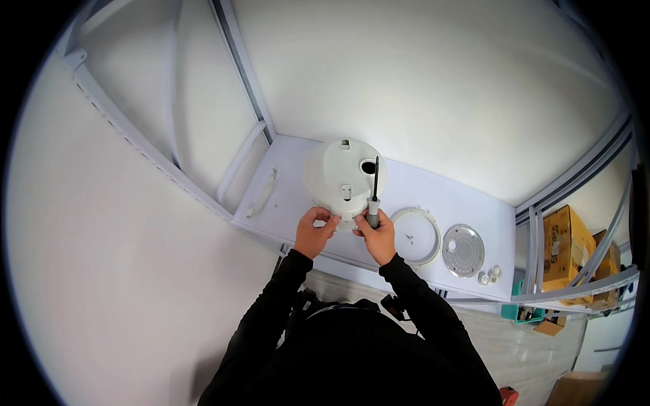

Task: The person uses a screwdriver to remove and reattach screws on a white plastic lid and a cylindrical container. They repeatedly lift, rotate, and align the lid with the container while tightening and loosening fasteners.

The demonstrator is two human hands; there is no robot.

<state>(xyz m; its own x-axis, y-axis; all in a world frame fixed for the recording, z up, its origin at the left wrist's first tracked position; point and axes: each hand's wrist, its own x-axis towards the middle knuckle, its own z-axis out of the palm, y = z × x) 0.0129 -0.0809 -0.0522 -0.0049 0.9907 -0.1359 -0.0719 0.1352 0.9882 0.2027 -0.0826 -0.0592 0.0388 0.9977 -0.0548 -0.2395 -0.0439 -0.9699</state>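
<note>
White housing (pixel 327 169) near table edge (pixel 359 266); left grip (pixel 313 235) pinching it, right grip (pixel 379 239) closed round screwdriver (pixel 374 204) (room leftward, toward strip (pixel 263 195)).

Left hand (pixel 313 233) and right hand (pixel 380 241) touching white dome (pixel 326 169), screwdriver (pixel 374 205) in the right, white ring (pixel 437 238), perforated disc (pixel 464 254)

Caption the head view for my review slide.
Left hand and right hand at a white domed housing, the right also holding a screwdriver.

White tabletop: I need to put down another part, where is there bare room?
Behind the white ring and perforated disc, up to the wall; also left, between the slim white piece and the dome, bar a tiny speck. Crowded: front middle, with left hand, right hand and screwdriver at the dome.
</note>
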